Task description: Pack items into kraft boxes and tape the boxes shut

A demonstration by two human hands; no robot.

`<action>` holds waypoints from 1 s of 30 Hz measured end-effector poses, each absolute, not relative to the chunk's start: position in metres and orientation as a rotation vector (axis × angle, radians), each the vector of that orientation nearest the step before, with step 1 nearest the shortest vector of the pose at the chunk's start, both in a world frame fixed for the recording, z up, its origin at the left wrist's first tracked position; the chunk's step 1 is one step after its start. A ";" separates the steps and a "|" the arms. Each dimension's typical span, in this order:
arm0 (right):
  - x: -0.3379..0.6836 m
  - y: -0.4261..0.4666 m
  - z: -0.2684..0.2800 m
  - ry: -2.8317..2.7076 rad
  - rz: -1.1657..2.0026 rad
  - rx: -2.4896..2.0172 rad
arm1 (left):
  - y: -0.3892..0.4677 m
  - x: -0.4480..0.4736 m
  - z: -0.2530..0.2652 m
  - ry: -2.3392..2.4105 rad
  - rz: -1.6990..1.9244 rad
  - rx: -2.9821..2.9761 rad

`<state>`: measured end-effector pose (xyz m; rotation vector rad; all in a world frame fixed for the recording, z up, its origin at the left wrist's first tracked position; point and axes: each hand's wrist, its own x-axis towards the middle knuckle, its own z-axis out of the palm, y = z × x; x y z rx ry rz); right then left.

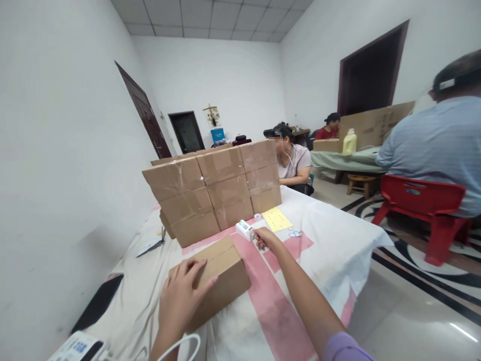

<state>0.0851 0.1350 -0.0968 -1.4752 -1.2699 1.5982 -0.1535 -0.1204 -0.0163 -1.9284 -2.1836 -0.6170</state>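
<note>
My left hand lies on a closed cardboard box, its fingers spread over the top and the thumb apart. Farther forward, my right hand has its fingers curled together at the near right end of a small white device with a greyish top. What the fingertips pinch, if anything, is too small to make out. A yellow sheet with small dark marks lies just beyond this hand. Beside the sheet are a small roll of tape and a small blue-and-white item.
A wall of taped cardboard boxes stands across the table. Papers lie at left. A white device and white cable are near my left arm. Other people sit beyond and at right, one on a red chair.
</note>
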 end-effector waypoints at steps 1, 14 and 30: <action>0.085 0.135 -0.097 -1.269 1.599 -1.477 | -0.121 -0.154 -0.016 -2.183 -0.616 -1.930; 0.083 0.138 -0.099 -1.261 1.613 -1.494 | -0.120 -0.153 -0.016 -2.185 -0.607 -1.921; 0.080 0.144 -0.101 -1.255 1.700 -1.505 | -0.119 -0.153 -0.017 -2.162 -0.581 -1.906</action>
